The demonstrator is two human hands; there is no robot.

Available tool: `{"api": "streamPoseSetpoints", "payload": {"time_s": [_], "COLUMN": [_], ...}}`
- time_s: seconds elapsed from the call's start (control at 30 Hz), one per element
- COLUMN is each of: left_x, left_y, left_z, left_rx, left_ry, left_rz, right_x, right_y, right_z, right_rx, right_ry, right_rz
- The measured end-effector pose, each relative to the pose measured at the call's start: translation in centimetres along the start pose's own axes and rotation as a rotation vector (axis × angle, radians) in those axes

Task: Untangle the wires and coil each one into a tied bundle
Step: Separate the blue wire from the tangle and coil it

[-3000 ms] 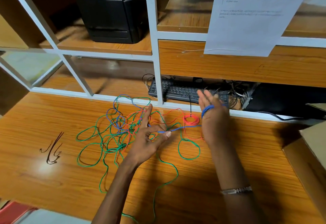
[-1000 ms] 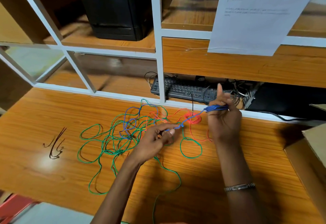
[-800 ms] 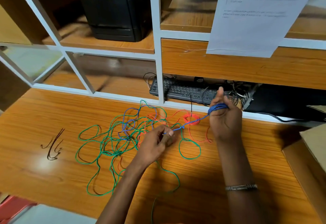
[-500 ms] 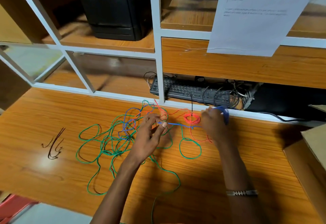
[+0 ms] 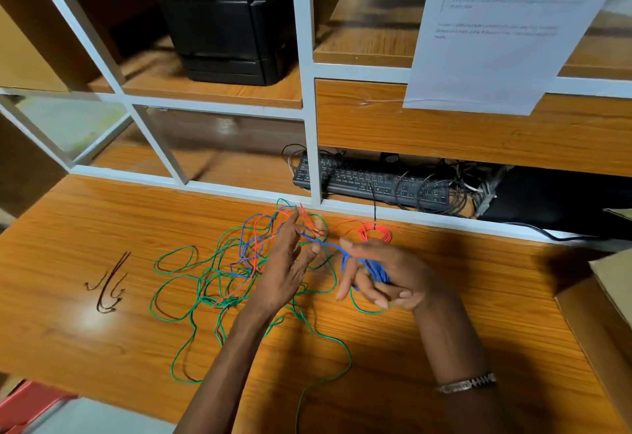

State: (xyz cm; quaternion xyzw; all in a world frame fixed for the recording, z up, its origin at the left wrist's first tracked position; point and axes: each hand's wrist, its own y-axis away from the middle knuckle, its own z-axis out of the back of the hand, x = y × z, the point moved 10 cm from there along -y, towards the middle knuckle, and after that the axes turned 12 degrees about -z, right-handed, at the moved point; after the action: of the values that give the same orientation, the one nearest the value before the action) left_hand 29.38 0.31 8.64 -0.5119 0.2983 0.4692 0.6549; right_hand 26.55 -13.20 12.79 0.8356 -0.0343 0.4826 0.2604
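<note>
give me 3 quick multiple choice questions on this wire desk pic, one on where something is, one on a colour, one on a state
1. Where does the small coiled red wire lie?
A. on the desk just in front of the keyboard shelf
B. on top of the black printer
C. inside the cardboard box

2. What colour is the wire wound round the right hand?
A. green
B. blue
C. red

3. What state is the green wire in?
A. tied in a neat bundle
B. spread in loose tangled loops on the desk
C. hanging from the shelf

Answers:
1. A: the red coil sits on the desk near the white frame, below the keyboard.
2. B: the blue wire loops round those fingers.
3. B: its loops sprawl across the desk, crossing the other wires.
</note>
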Motion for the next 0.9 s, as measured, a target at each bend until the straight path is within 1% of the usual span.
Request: {"api": "streamPoseSetpoints", "payload": {"time_s": [0.03, 0.07, 0.13, 0.17, 0.2, 0.27, 0.3, 0.4, 0.47, 0.53, 0.6, 0.63, 0.67, 0.7, 0.73, 0.77, 0.8, 0.83, 0.87, 0.9], "left_x": [0.9, 1.7, 2.7, 2.7, 2.6, 2.1, 1.9, 2.5, 2.6, 2.0, 0.4, -0.6, -1.6, -2.4, -3.0, -3.3, -3.5, -3.8, -4.0, -4.3], "left_y": [0.3, 0.6, 1.3, 1.6, 1.8, 2.0, 2.1, 2.5, 2.6, 2.5, 2.0, 1.6, 1.2, 0.7, 0.3, 0.0, -0.4, -0.6, -0.9, -1.1], "left_z": [-0.1, 0.1, 0.7, 1.0, 1.3, 1.3, 1.0, 0.3, 0.4, 0.4, 0.2, 0.2, 0.5, 1.0, 1.6, 2.3, 3.0, 3.5, 3.9, 4.2], "left_rx": [-0.001, -0.015, -0.05, -0.061, -0.07, -0.06, -0.039, 0.019, -0.003, -0.019, -0.029, -0.037, -0.058, -0.088, -0.127, -0.163, -0.195, -0.224, -0.248, -0.266], "left_ry": [-0.022, -0.052, -0.067, -0.086, -0.128, -0.186, -0.193, -0.19, -0.175, -0.14, -0.094, -0.072, -0.055, -0.041, -0.032, -0.022, -0.014, -0.008, -0.007, 0.001], "left_rz": [0.015, 0.049, 0.107, 0.105, 0.084, 0.046, 0.044, 0.063, 0.061, 0.045, -0.013, -0.054, -0.09, -0.115, -0.125, -0.124, -0.12, -0.12, -0.12, -0.121], "right_x": [0.8, 1.9, 4.8, 5.9, 6.6, 7.5, 7.8, 7.7, 7.4, 6.6, 4.8, 4.0, 3.4, 2.9, 2.1, 1.1, -0.3, -1.4, -1.8, -1.9], "right_y": [0.3, 0.8, 2.9, 3.7, 4.3, 5.5, 6.0, 6.9, 7.3, 7.0, 6.5, 6.5, 6.2, 5.4, 4.1, 2.6, 1.2, -0.1, -1.0, -1.8], "right_z": [0.1, -0.2, -1.3, -0.9, 0.2, 2.7, 4.1, 7.8, 9.7, 11.1, 12.8, 13.1, 13.1, 13.0, 12.8, 12.4, 11.8, 10.7, 9.0, 7.1], "right_rx": [0.021, 0.111, 0.444, 0.52, 0.529, 0.469, 0.401, 0.132, -0.071, -0.416, -0.85, -1.064, -1.221, -1.295, -1.307, -1.258, -1.174, -1.065, -0.948, -0.827], "right_ry": [-0.127, -0.271, -0.503, -0.585, -0.659, -0.78, -0.828, -0.986, -1.026, -0.897, -0.673, -0.51, -0.315, -0.108, 0.072, 0.211, 0.302, 0.37, 0.426, 0.479], "right_rz": [0.087, 0.2, 0.458, 0.545, 0.606, 0.729, 0.795, 0.92, 0.942, 0.891, 0.789, 0.703, 0.583, 0.42, 0.234, 0.029, -0.153, -0.269, -0.316, -0.319]}}
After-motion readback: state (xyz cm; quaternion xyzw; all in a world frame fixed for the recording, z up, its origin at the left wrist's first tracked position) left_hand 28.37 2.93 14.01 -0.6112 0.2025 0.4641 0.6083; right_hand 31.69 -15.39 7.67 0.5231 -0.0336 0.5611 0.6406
